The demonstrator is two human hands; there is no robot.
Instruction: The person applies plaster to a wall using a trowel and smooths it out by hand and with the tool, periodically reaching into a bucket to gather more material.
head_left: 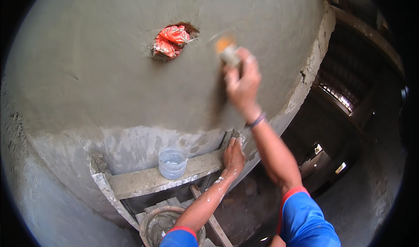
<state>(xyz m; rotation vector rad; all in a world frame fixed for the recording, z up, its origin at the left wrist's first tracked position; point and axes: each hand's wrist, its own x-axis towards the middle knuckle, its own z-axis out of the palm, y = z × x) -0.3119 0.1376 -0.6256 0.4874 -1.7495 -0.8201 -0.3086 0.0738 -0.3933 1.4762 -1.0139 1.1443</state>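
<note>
My right hand [243, 81] is raised to the wall, its fingers closed round a short brush [228, 54] with a pale body and an orange end, blurred by motion. The brush is at or close to the grey plastered wall [109, 81]; whether it touches, I cannot tell. Right of a hole stuffed with crumpled red-orange plastic [170, 42], the hand tilts up and left. Lower down, my left hand [234, 159], spotted with white, grips the top of the right rail of a wooden ladder [152, 180]. A clear cut-off plastic container [173, 164] stands on its top board.
Below the ladder's board sits a round bucket [148, 231] with grey mortar-like material inside. A wooden strip [216, 229] slants beside it. The wall ends at a rough, broken edge [315, 61] on the right, with a dark room beyond. Another wall [52, 194] rises at the left.
</note>
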